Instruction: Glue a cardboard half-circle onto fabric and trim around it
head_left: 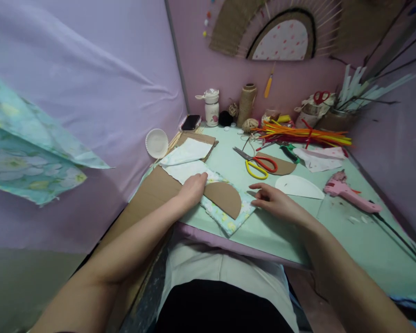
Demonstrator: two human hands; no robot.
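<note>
A piece of floral fabric (233, 227), pale blue-green with yellow and white flowers, lies near the table's front edge. On top of it rests a brown cardboard half-circle (225, 198). My left hand (193, 188) is closed at the left side of both, its fingertips at the fabric beside the cardboard's left end; what lies under the fingers is partly hidden. At the fabric's right edge, my right hand (272, 200) is open, thumb and forefinger apart. Scissors (258, 164) with red and yellow handles lie beyond it. A white half-circle (298, 186) sits to its right.
A pink glue gun (350, 192) with a black cord lies at the right. Pipe cleaners (301, 134), a twine spool (247, 104) and a white bottle (211, 108) line the back. A phone (190, 122) and white paper cup (156, 143) are at the left.
</note>
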